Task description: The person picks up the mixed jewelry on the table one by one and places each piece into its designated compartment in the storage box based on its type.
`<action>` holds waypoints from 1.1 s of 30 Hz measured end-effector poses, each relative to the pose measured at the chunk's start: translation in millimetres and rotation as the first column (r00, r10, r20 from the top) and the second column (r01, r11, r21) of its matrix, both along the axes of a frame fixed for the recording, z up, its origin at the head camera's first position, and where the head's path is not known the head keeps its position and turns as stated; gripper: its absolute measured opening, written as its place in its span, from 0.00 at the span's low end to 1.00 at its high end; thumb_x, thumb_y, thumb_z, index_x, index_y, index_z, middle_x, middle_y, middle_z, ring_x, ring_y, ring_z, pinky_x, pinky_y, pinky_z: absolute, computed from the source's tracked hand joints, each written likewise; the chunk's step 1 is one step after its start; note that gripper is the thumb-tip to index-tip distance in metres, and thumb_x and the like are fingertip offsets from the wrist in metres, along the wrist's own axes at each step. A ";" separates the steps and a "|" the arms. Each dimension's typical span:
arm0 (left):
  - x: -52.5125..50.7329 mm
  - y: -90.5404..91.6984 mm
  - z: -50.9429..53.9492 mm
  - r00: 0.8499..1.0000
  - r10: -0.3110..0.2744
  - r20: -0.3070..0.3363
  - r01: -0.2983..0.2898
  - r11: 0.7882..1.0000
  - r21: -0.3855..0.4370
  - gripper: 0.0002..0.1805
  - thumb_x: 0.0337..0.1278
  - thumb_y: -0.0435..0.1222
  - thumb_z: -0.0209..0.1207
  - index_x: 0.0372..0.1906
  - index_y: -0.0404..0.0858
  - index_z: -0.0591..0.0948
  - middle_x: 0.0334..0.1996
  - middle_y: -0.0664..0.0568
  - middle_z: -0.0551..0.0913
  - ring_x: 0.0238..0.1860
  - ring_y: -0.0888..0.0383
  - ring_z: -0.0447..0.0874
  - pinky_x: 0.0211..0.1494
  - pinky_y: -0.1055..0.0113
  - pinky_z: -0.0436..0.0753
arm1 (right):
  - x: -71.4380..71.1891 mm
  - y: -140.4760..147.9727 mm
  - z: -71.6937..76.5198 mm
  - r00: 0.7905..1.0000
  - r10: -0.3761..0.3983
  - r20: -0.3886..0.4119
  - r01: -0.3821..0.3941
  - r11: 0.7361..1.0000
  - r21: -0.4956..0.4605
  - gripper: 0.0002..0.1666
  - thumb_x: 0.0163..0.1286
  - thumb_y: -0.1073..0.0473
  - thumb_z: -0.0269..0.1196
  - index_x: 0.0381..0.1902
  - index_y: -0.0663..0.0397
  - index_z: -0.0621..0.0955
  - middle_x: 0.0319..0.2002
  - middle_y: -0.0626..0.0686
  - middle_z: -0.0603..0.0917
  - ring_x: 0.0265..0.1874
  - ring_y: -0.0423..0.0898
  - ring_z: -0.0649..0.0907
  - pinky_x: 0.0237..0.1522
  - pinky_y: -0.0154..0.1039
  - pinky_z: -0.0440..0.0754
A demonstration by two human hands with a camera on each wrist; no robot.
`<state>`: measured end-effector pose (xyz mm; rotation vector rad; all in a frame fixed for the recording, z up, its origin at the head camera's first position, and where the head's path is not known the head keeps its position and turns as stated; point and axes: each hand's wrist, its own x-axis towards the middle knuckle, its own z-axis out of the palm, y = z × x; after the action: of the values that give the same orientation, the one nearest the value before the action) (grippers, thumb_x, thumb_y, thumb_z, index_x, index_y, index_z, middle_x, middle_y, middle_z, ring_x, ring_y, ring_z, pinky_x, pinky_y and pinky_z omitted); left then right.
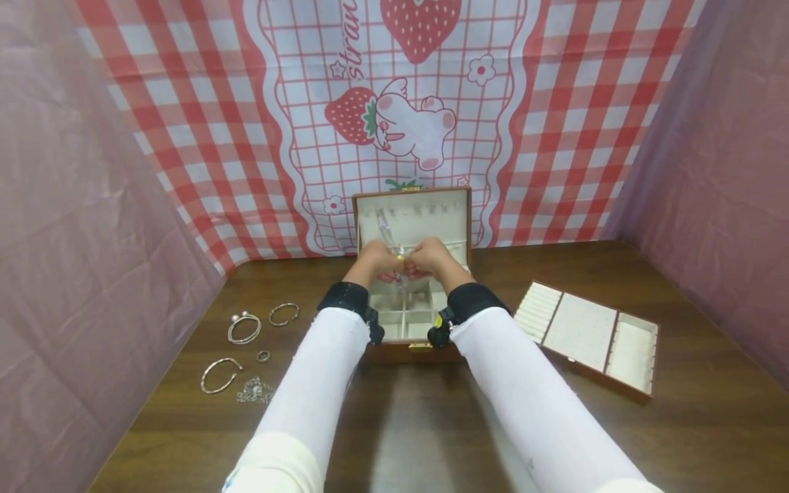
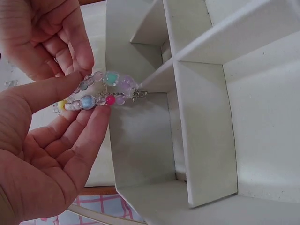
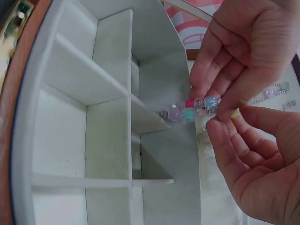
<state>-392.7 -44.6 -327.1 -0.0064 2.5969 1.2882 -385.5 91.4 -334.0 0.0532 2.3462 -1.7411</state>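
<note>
A bracelet of clear and coloured beads (image 2: 87, 102) hangs above the divided compartments of an open jewelry box (image 1: 394, 350). My left hand (image 1: 379, 261) pinches it between thumb and fingers. On the other side, my right hand (image 1: 433, 258) pinches the same bracelet near a yellow bead (image 3: 235, 113), and the fingertips of both hands nearly meet there. The pink, blue and teal beads dangle toward the box's front in both wrist views, with a small silver charm (image 2: 139, 95) at the end. Behind the hands stands the raised lid (image 1: 425, 226), where a thin chain (image 1: 384, 226) hangs from a row of hooks.
Left on the wooden table lie bangles (image 1: 220, 376), a pearl-tipped bangle (image 1: 244, 330), a thin bangle (image 1: 284, 314), a ring (image 1: 264, 356) and a heap of silver chain (image 1: 255, 390). To the right rests a divided tray (image 1: 582, 332). A checked cloth (image 1: 573, 123) hangs behind.
</note>
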 end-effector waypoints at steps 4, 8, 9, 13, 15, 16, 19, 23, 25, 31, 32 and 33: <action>-5.1 -4.9 -2.6 1.000 0.011 -0.005 -0.011 0.996 -0.085 0.08 0.47 0.29 0.69 0.30 0.32 0.80 0.23 0.46 0.85 0.20 0.57 0.84 0.33 0.66 0.85 | 4.9 0.2 4.9 0.999 0.039 0.033 -0.038 0.999 -0.031 0.14 0.66 0.71 0.59 0.47 0.78 0.78 0.29 0.60 0.85 0.22 0.44 0.83 0.37 0.39 0.86; -7.0 -10.8 -4.3 1.000 0.009 -0.026 -0.013 0.990 -0.142 0.07 0.47 0.31 0.70 0.31 0.34 0.82 0.25 0.47 0.87 0.22 0.58 0.85 0.31 0.69 0.84 | 5.7 2.8 6.4 0.998 0.054 0.028 -0.053 0.998 -0.021 0.15 0.67 0.71 0.59 0.48 0.78 0.78 0.30 0.60 0.84 0.27 0.48 0.85 0.40 0.42 0.85; -6.3 -12.2 -3.8 0.999 0.002 -0.048 -0.009 0.987 -0.163 0.07 0.47 0.32 0.70 0.30 0.35 0.82 0.26 0.48 0.87 0.24 0.59 0.85 0.32 0.70 0.83 | 5.8 4.0 6.5 0.999 0.045 0.005 -0.045 0.999 0.007 0.15 0.66 0.71 0.59 0.48 0.77 0.78 0.31 0.61 0.85 0.30 0.50 0.85 0.41 0.42 0.85; 0.0 -16.9 1.5 0.992 -0.013 -0.128 -0.012 0.981 -0.195 0.06 0.44 0.33 0.68 0.30 0.36 0.85 0.26 0.50 0.86 0.28 0.56 0.84 0.36 0.69 0.82 | 5.2 10.6 6.3 0.977 0.047 -0.210 0.024 0.946 0.324 0.15 0.65 0.67 0.58 0.47 0.70 0.82 0.41 0.62 0.85 0.41 0.54 0.84 0.47 0.44 0.83; 3.3 -18.7 4.8 0.988 -0.009 -0.157 -0.020 0.983 -0.185 0.06 0.44 0.33 0.67 0.30 0.35 0.85 0.25 0.50 0.86 0.29 0.55 0.84 0.39 0.66 0.83 | 3.2 13.1 5.7 0.938 0.084 -0.337 0.098 0.867 0.489 0.16 0.64 0.67 0.56 0.48 0.67 0.83 0.45 0.62 0.85 0.46 0.56 0.83 0.51 0.45 0.80; 4.6 -19.5 6.3 0.987 0.001 -0.161 -0.027 0.987 -0.159 0.07 0.44 0.33 0.67 0.30 0.34 0.85 0.25 0.49 0.86 0.29 0.54 0.85 0.40 0.64 0.83 | 1.6 13.8 5.0 0.914 0.110 -0.390 0.134 0.826 0.548 0.17 0.63 0.68 0.56 0.48 0.66 0.83 0.47 0.61 0.85 0.48 0.56 0.82 0.53 0.45 0.78; 6.9 -21.4 10.0 0.981 0.024 -0.191 -0.050 0.990 -0.132 0.07 0.44 0.32 0.67 0.31 0.33 0.85 0.26 0.48 0.86 0.30 0.53 0.87 0.40 0.64 0.83 | -2.7 13.1 3.6 0.851 0.190 -0.490 0.195 0.752 0.630 0.21 0.59 0.70 0.53 0.49 0.66 0.83 0.49 0.61 0.84 0.52 0.58 0.80 0.58 0.47 0.75; 6.5 -22.9 14.9 0.969 0.057 -0.242 -0.087 0.989 -0.119 0.08 0.43 0.32 0.67 0.33 0.34 0.85 0.30 0.48 0.85 0.31 0.54 0.85 0.39 0.67 0.82 | -6.3 10.0 3.7 0.805 0.286 -0.520 0.226 0.663 0.714 0.20 0.57 0.71 0.54 0.47 0.65 0.84 0.47 0.62 0.83 0.51 0.59 0.80 0.57 0.47 0.76; 6.0 -23.3 17.8 0.964 0.075 -0.256 -0.101 0.991 -0.091 0.09 0.44 0.31 0.66 0.34 0.33 0.85 0.33 0.46 0.85 0.32 0.54 0.85 0.39 0.67 0.83 | -7.9 8.7 3.9 0.797 0.328 -0.508 0.230 0.613 0.756 0.18 0.57 0.72 0.55 0.44 0.64 0.84 0.45 0.62 0.83 0.48 0.59 0.80 0.53 0.48 0.78; 3.5 -25.8 24.0 0.962 0.101 -0.255 -0.105 0.994 -0.004 0.09 0.48 0.30 0.67 0.37 0.32 0.83 0.39 0.43 0.84 0.34 0.53 0.87 0.40 0.64 0.85 | -12.1 7.7 2.4 0.804 0.395 -0.444 0.200 0.524 0.828 0.06 0.58 0.73 0.58 0.33 0.63 0.81 0.38 0.61 0.81 0.41 0.59 0.81 0.43 0.50 0.81; 3.2 -26.2 24.2 0.962 0.099 -0.256 -0.102 0.995 0.002 0.09 0.48 0.30 0.67 0.37 0.32 0.83 0.39 0.43 0.84 0.34 0.53 0.87 0.39 0.65 0.84 | -12.3 7.6 1.9 0.805 0.404 -0.434 0.194 0.511 0.837 0.05 0.57 0.73 0.59 0.31 0.63 0.80 0.37 0.62 0.81 0.41 0.60 0.81 0.43 0.50 0.81; 3.0 -26.5 24.3 0.961 0.096 -0.260 -0.099 0.995 0.003 0.09 0.48 0.30 0.67 0.36 0.32 0.83 0.39 0.44 0.84 0.34 0.53 0.87 0.38 0.66 0.84 | -12.5 7.7 1.2 0.802 0.417 -0.428 0.193 0.497 0.846 0.04 0.57 0.73 0.59 0.30 0.63 0.80 0.37 0.62 0.81 0.41 0.60 0.81 0.43 0.51 0.81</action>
<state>-389.7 -71.1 -302.8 0.0355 2.8567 1.3937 -398.0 99.1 -332.9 -0.5742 3.3305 -0.2762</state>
